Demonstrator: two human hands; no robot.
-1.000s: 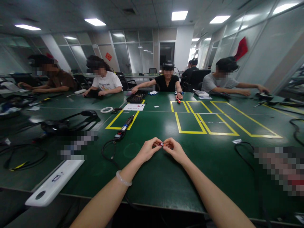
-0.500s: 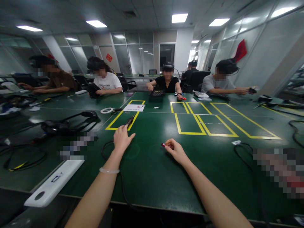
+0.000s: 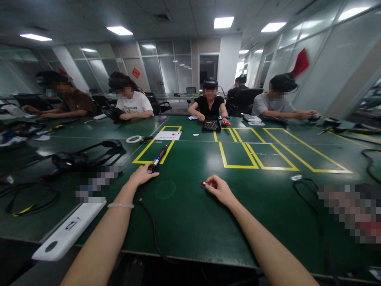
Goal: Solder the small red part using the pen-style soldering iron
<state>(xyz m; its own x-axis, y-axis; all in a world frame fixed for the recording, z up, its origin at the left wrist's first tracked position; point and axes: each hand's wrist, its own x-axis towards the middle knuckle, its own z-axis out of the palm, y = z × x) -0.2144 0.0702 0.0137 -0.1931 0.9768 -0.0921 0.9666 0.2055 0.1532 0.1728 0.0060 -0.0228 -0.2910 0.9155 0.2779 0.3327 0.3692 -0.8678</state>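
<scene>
A slim black tool with a blue band, which looks like an electric screwdriver [image 3: 159, 155], lies slanted across the yellow-taped rectangle on the left. My left hand [image 3: 141, 177] has its thumb and fingers around the near, reddish end; part of that end is covered. A black cable [image 3: 153, 226] runs from close by this hand toward the table's front edge. Right of centre, my right hand [image 3: 219, 188] pinches a small red piece with a pale spot [image 3: 204, 184]. Its fingers hide most of the piece, so its kind is unclear.
On the green table [image 3: 184, 214] lie a white board [image 3: 71, 228], a black headset-like device [image 3: 86, 155], a white ring [image 3: 133, 139] and a printed sheet [image 3: 168, 135]. Yellow tape marks rectangles. Opposite, a person handles a black tray [image 3: 211, 124]; other people sit on both sides.
My left hand has slid back along the screwdriver toward me, uncovering its blue band. The cable beside it has shifted. My right hand stays put. The person opposite has moved the black tray rightward.
</scene>
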